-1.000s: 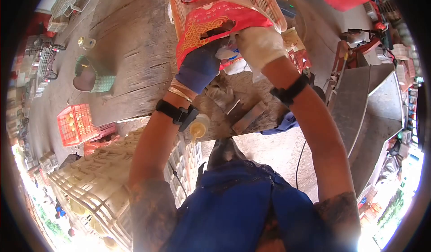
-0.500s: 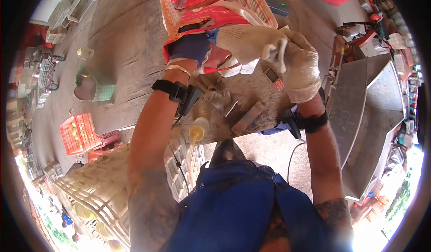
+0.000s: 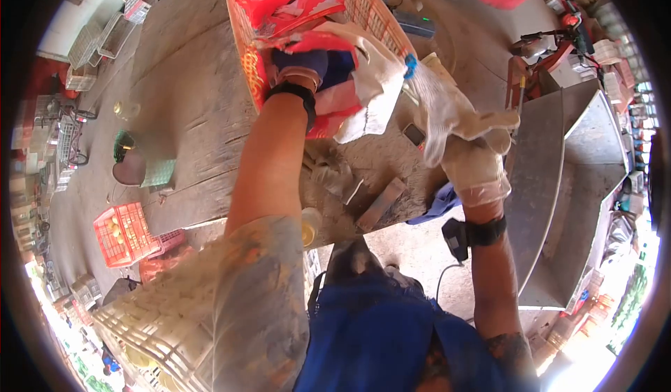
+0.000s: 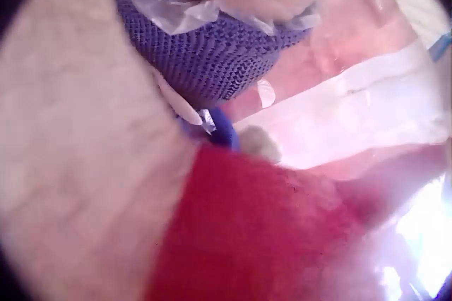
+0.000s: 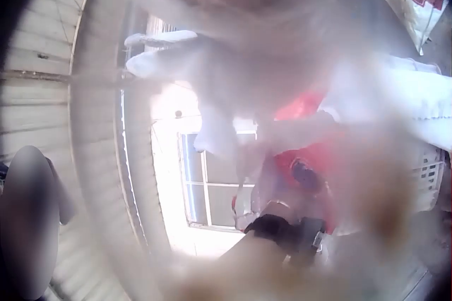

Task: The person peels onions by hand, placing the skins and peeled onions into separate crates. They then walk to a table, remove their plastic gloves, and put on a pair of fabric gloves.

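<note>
My left hand [image 3: 300, 65], in a blue knitted glove, reaches into a red plastic bag [image 3: 328, 125] with a white panel. The bag hides its fingers. In the left wrist view the purple-blue knit [image 4: 212, 57] lies among red and pinkish-white folds, with a thin clear plastic layer at its cuff. Off to the right of the bag, my right hand [image 3: 475, 168] wears a pale glove with clear plastic at the wrist. It holds a loose white knitted glove [image 3: 444, 105], whose blue-edged cuff points toward the bag. The right wrist view is blurred.
An orange crate [image 3: 388, 25] stands at the table's far side with another red bag [image 3: 286, 4] in it. On the wooden table [image 3: 189, 98] lie a phone [image 3: 414, 135], a flat block [image 3: 381, 205] and a crumpled grey piece [image 3: 332, 179]. A metal trough [image 3: 542, 182] stands right.
My right hand has drawn the white knitted glove away from the bag, toward the right and nearer my body. My left hand has gone deeper into the red bag.
</note>
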Demonstrator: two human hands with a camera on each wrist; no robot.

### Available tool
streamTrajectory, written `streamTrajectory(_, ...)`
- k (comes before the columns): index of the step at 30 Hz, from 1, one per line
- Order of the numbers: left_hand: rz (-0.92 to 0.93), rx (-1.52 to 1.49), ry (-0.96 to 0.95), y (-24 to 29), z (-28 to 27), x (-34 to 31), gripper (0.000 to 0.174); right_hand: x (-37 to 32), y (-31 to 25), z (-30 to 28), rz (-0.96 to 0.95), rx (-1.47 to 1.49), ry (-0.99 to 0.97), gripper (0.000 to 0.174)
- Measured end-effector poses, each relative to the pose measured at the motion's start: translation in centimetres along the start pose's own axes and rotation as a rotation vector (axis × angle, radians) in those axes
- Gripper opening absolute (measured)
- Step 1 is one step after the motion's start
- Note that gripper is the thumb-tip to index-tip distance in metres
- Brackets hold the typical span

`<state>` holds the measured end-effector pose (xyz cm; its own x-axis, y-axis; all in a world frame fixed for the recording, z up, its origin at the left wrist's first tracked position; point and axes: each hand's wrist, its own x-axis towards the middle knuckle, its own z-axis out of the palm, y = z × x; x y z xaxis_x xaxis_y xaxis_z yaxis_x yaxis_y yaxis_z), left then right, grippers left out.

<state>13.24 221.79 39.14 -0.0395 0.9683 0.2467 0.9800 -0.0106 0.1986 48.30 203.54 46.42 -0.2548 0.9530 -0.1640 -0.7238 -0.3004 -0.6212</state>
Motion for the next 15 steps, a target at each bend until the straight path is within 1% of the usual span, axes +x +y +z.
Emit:
streamTrajectory(2, -0.009, 0.001, -0.038, 0.2, 1.1, 0.5, 0.039, -1.0, 0.6, -3.2, -0.071, -0.148, -0.046, 0.053)
streamTrajectory(3, -0.016, 0.008, -0.052, 0.2, 1.4, 0.7, 0.039, -1.2, 1.1, -4.4, -0.085, -0.441, 0.027, 0.049)
streamTrajectory(4, -0.022, 0.009, -0.061, 0.1, 1.8, 0.7, 0.039, -1.5, 0.8, -3.7, -0.094, -0.444, 0.024, 0.049)
streamTrajectory(6, -0.031, 0.004, -0.079, 0.2, 1.9, 0.8, 0.040, -2.5, 0.3, -1.5, -0.028, 0.297, 0.237, 0.034)
streamTrajectory(7, -0.032, 0.000, -0.087, 0.3, 1.7, 0.8, 0.040, -2.6, 0.0, -1.8, -0.028, 0.305, 0.177, 0.034)
streamTrajectory(8, -0.031, -0.001, -0.094, 0.5, 1.4, 0.7, 0.041, -3.0, -0.3, -1.8, -0.032, 0.304, 0.172, 0.034)
streamTrajectory(10, -0.035, -0.019, -0.105, 0.2, 1.3, 0.1, 0.041, -3.6, -0.9, -0.5, -0.008, 0.206, -0.011, 0.034)
streamTrajectory(11, -0.029, -0.025, -0.110, 0.3, 0.8, -0.2, 0.041, -3.8, -1.2, 0.0, -0.007, 0.214, -0.011, 0.034)
streamTrajectory(13, -0.017, -0.046, -0.123, 0.6, -0.1, -0.7, 0.042, -4.4, -1.4, 0.6, -0.025, 0.046, -0.020, 0.033)
streamTrajectory(14, -0.010, -0.053, -0.130, 0.7, -0.9, -1.2, 0.042, -4.7, -1.4, 0.0, -0.022, 0.053, -0.022, 0.033)
streamTrajectory(15, -0.005, -0.060, -0.133, 0.8, -1.8, -1.6, 0.043, -4.9, -1.3, -1.0, -0.015, 0.129, -0.097, 0.033)
